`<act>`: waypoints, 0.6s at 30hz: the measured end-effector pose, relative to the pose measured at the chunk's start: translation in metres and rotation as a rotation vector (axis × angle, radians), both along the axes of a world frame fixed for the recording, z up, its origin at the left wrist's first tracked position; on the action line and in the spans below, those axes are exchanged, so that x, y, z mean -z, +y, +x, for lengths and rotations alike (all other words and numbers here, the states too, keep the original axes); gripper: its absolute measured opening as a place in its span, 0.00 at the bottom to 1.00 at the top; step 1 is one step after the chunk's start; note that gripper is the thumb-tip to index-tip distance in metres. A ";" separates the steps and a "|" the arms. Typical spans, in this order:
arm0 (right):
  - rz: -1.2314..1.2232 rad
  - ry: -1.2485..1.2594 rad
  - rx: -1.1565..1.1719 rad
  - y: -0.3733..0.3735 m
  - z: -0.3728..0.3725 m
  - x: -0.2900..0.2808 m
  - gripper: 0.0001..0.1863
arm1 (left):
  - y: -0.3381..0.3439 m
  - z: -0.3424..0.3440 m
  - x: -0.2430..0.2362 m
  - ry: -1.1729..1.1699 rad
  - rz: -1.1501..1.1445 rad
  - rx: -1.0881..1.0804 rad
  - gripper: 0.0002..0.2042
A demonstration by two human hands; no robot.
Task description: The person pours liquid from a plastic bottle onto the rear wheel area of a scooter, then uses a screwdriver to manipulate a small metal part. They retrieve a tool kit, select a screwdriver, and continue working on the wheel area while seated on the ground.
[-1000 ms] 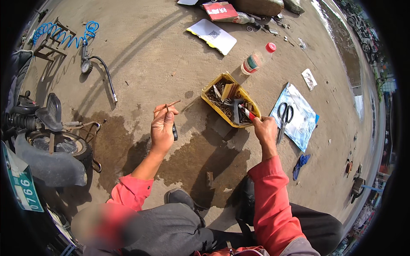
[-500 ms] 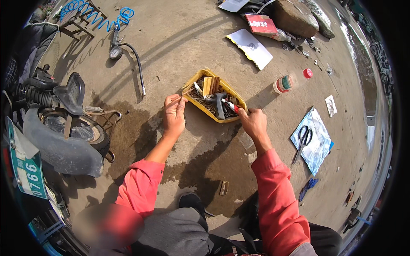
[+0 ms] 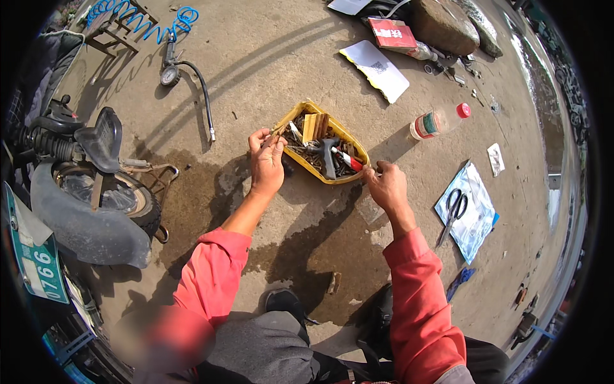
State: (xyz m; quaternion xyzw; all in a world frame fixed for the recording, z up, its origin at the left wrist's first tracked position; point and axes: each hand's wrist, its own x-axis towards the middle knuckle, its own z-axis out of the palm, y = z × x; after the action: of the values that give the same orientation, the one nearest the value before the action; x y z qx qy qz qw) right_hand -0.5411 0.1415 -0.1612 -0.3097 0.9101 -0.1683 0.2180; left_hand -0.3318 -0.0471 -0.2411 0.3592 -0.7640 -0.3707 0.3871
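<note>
A yellow plastic tray (image 3: 316,173) lies on the ground, filled with small metal bits. In it are a yellow-brown block (image 3: 315,127), a black T-shaped tool handle (image 3: 329,159) and a red-and-white tube-like piece (image 3: 350,161). My left hand (image 3: 267,165) is closed at the tray's left corner, thumb and fingers pinched on the rim. At the right corner, my right hand (image 3: 388,190) is also closed, its fingertips against the tray's edge beside the red-and-white piece. The tips of both hands are partly hidden.
A plastic bottle (image 3: 435,123) with a red cap stands to the right. Scissors (image 3: 454,214) lie on a blue-white plastic packet (image 3: 472,224). At left are a scooter's rear wheel (image 3: 102,195) and a tyre gauge (image 3: 170,75) with hose. Rocks (image 3: 444,25) sit at the back.
My left hand has shifted slightly up and right along the tray corner. My right hand has drawn slightly right and down, off the red-and-white piece. The tray stays in place.
</note>
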 end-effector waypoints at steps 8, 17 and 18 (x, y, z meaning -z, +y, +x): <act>-0.346 0.348 -0.030 -0.013 0.005 0.004 0.14 | 0.005 -0.003 -0.009 -0.008 0.151 0.052 0.11; -0.339 0.309 -0.355 -0.043 0.011 0.004 0.10 | 0.003 0.004 -0.014 -0.017 0.108 0.032 0.22; -0.332 0.314 -0.372 -0.046 0.013 0.005 0.09 | 0.004 0.006 -0.015 -0.009 0.104 0.016 0.23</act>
State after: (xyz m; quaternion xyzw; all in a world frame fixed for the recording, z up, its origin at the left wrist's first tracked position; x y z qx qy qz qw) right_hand -0.5282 0.0955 -0.1661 -0.5249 0.8203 -0.2222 0.0478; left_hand -0.3257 -0.0430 -0.2260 0.3744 -0.7483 -0.4113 0.3615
